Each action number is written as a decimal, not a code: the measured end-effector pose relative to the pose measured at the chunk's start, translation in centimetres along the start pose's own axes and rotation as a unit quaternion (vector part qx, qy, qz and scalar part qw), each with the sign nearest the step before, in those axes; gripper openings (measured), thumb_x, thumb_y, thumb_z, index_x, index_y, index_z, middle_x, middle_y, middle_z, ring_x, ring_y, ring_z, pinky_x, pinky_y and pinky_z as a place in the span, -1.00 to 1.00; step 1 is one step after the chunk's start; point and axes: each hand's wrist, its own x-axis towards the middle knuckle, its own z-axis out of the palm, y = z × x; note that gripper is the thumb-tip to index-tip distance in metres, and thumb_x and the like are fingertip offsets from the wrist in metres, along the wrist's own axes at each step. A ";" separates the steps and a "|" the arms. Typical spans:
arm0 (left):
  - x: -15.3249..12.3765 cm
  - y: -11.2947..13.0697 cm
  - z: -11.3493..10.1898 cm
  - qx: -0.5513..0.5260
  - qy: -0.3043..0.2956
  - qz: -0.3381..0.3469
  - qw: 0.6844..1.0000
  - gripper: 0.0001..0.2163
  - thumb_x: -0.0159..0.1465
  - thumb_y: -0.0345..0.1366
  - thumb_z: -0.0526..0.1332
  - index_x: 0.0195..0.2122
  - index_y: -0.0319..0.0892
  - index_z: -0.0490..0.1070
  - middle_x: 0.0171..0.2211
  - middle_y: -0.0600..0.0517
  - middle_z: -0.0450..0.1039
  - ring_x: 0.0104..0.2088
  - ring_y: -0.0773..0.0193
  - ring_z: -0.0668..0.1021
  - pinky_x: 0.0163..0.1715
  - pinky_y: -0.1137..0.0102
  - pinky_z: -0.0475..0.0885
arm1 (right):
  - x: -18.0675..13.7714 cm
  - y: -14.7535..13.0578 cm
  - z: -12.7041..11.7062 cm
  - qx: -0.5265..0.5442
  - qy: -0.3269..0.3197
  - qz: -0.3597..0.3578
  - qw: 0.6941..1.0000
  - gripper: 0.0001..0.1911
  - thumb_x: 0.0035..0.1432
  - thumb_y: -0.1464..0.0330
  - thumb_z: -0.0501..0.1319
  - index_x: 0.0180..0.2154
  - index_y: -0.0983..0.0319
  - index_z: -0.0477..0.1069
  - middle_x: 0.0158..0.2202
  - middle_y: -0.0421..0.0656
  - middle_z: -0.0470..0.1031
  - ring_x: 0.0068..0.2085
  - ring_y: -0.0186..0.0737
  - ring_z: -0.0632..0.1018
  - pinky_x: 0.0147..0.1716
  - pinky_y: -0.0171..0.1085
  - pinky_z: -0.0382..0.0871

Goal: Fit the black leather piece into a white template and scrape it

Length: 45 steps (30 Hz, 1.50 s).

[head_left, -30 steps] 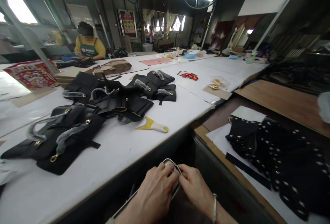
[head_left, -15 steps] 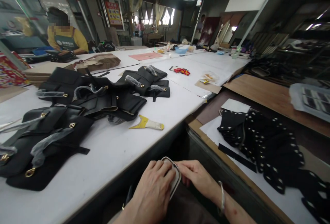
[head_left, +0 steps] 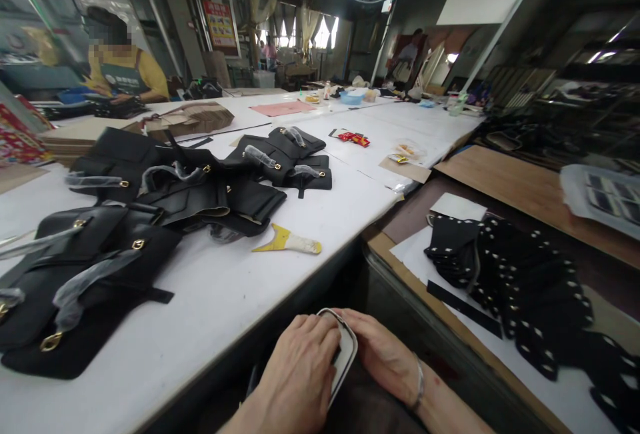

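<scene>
Low in the view, over my lap, is a flat pale panel (head_left: 346, 358) with rounded corners and a dark line along its rim. My left hand (head_left: 301, 362) lies across it with bent fingers gripping its left side. Around the far right edge curves my right hand (head_left: 383, 354), its fingertips partly hidden behind the panel. On the white table, the nearest tool is a yellow and white forked scraper-like piece (head_left: 290, 241). Black leather bag pieces (head_left: 100, 274) with gold buckles and plastic-wrapped straps lie to the left.
The white table's edge (head_left: 260, 324) runs diagonally beside my hands. On the right, a brown bench holds black studded pieces (head_left: 520, 287) and a plastic tray (head_left: 607, 194). Stacked cardboard (head_left: 80, 137) sits far left, near a co-worker in an apron (head_left: 125, 77).
My right hand has shifted its hold, its fingers now further round the panel's edge. The panel has moved slightly right and shows more of its surface. A person has come into view at the back.
</scene>
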 end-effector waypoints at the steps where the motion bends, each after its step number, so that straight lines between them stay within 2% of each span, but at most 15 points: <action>1: -0.1 -0.1 -0.1 -0.011 0.000 0.002 1.000 -0.71 0.20 -0.43 0.12 -0.04 -0.12 0.35 0.02 -0.01 0.43 0.03 0.11 0.44 0.08 0.18 0.28 | -0.1 -0.1 0.0 0.005 -0.009 0.002 1.000 -0.69 0.12 0.27 0.34 -0.14 0.32 0.56 -0.20 -0.08 0.55 -0.12 -0.21 0.48 -0.05 -0.28 0.26; 4: -0.3 -0.8 -0.4 -0.049 0.014 0.006 0.999 -0.72 0.20 -0.46 0.10 -0.08 -0.09 0.38 -0.01 0.01 0.44 0.00 0.14 0.46 0.05 0.22 0.30 | -0.4 -0.5 0.3 0.013 -0.022 0.011 1.000 -0.73 0.15 0.32 0.32 -0.13 0.33 0.56 -0.20 -0.08 0.56 -0.12 -0.21 0.48 -0.03 -0.27 0.25; 8: 0.5 -2.7 -0.4 -0.153 0.081 -0.024 0.985 -0.80 0.24 -0.46 0.06 -0.18 -0.11 0.39 -0.05 0.01 0.41 -0.14 0.26 0.51 -0.10 0.37 0.40 | -0.5 -0.9 0.8 0.008 -0.022 0.017 1.000 -0.77 0.19 0.32 0.29 -0.17 0.33 0.57 -0.20 -0.08 0.57 -0.21 -0.25 0.48 -0.12 -0.27 0.27; 11: 1.8 -4.3 -0.1 -0.179 0.114 -0.038 0.976 -0.74 0.21 -0.47 0.08 -0.13 -0.13 0.43 -0.04 -0.02 0.38 -0.09 0.25 0.50 -0.06 0.40 0.40 | -0.6 -0.9 1.1 0.003 -0.006 0.014 1.000 -0.76 0.17 0.30 0.31 -0.17 0.32 0.58 -0.19 -0.07 0.58 -0.20 -0.23 0.48 -0.11 -0.25 0.27; 14: 2.9 -5.4 0.0 -0.155 0.080 -0.032 0.984 -0.68 0.20 -0.45 0.07 -0.08 -0.15 0.49 -0.09 -0.05 0.45 -0.09 0.20 0.51 -0.02 0.36 0.39 | -0.5 -0.8 1.2 0.003 0.012 0.013 1.000 -0.75 0.14 0.28 0.33 -0.18 0.29 0.59 -0.22 -0.09 0.59 -0.17 -0.19 0.47 -0.07 -0.24 0.26; 18: 3.5 -5.9 -0.2 -0.159 0.042 -0.031 0.986 -0.69 0.23 -0.41 0.04 -0.20 -0.17 0.58 -0.25 -0.03 0.54 -0.23 0.20 0.56 -0.14 0.36 0.43 | -0.4 -0.4 1.3 -0.002 0.033 0.007 0.999 -0.76 0.17 0.26 0.31 -0.16 0.24 0.60 -0.25 -0.13 0.59 -0.18 -0.21 0.46 -0.06 -0.25 0.25; 23: 3.9 -6.3 -0.4 -0.191 0.023 -0.060 0.979 -0.67 0.15 -0.42 0.05 -0.22 -0.16 0.59 -0.23 -0.02 0.58 -0.20 0.19 0.56 -0.11 0.36 0.42 | -0.4 -0.2 1.2 -0.017 0.047 0.009 0.999 -0.73 0.17 0.21 0.31 -0.16 0.23 0.60 -0.25 -0.14 0.59 -0.19 -0.18 0.46 -0.05 -0.23 0.24; 29: 3.6 -7.0 -1.0 -0.259 -0.024 -0.095 0.961 -0.65 0.08 -0.38 0.07 -0.18 -0.17 0.57 -0.31 0.06 0.60 -0.32 0.26 0.57 -0.30 0.45 0.45 | -0.4 -0.4 1.0 -0.027 0.047 0.022 0.998 -0.70 0.13 0.18 0.33 -0.17 0.23 0.60 -0.26 -0.13 0.59 -0.18 -0.17 0.46 -0.09 -0.24 0.24; 35: 3.7 -6.7 -0.7 -0.259 -0.013 -0.097 0.961 -0.67 0.14 -0.25 0.12 -0.14 -0.20 0.56 -0.28 0.02 0.59 -0.31 0.22 0.57 -0.33 0.42 0.44 | -0.5 -0.3 1.3 -0.031 0.052 0.029 0.998 -0.64 0.17 0.12 0.29 -0.16 0.26 0.59 -0.27 -0.12 0.60 -0.20 -0.14 0.49 -0.06 -0.19 0.24; 37: 4.1 -6.6 -0.5 -0.245 -0.004 -0.090 0.965 -0.69 0.14 -0.26 0.13 -0.16 -0.17 0.57 -0.29 0.03 0.59 -0.31 0.22 0.57 -0.34 0.42 0.43 | -0.6 -0.3 1.4 -0.021 0.055 0.032 0.998 -0.64 0.17 0.11 0.29 -0.17 0.25 0.59 -0.27 -0.13 0.60 -0.19 -0.13 0.49 -0.06 -0.19 0.24; 41: 4.6 -6.5 -0.2 -0.206 0.017 -0.060 0.977 -0.72 0.14 -0.34 0.12 -0.23 -0.13 0.61 -0.26 0.04 0.59 -0.25 0.22 0.57 -0.22 0.42 0.43 | -0.6 -0.2 1.4 0.000 0.062 0.042 0.997 -0.67 0.15 0.13 0.30 -0.19 0.23 0.59 -0.28 -0.14 0.59 -0.18 -0.12 0.49 -0.07 -0.20 0.26; 45: 4.6 -6.5 -0.2 -0.168 0.030 -0.031 0.985 -0.71 0.15 -0.42 0.10 -0.24 -0.14 0.61 -0.27 0.02 0.57 -0.26 0.23 0.57 -0.17 0.42 0.43 | -0.4 0.1 1.0 0.012 0.052 0.054 0.997 -0.67 0.18 0.14 0.28 -0.16 0.24 0.58 -0.28 -0.13 0.59 -0.13 -0.09 0.49 0.02 -0.15 0.24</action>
